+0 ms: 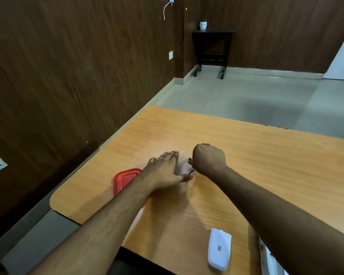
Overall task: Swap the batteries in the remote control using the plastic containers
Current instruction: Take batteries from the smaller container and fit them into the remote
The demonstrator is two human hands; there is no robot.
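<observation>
Head view: left hand largely hides clear container.

Dim indoor light; soft arm shadows on table; slight motion blur; wide-angle bending at edges.

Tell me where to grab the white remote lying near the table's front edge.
Take the white remote across its two long sides near the middle, coming from above with the right hand, whose forearm passes nearest it. It lies flat, label side up, long axis running away from you, so the narrow width probably fits a thumb-and-finger pinch.
</observation>
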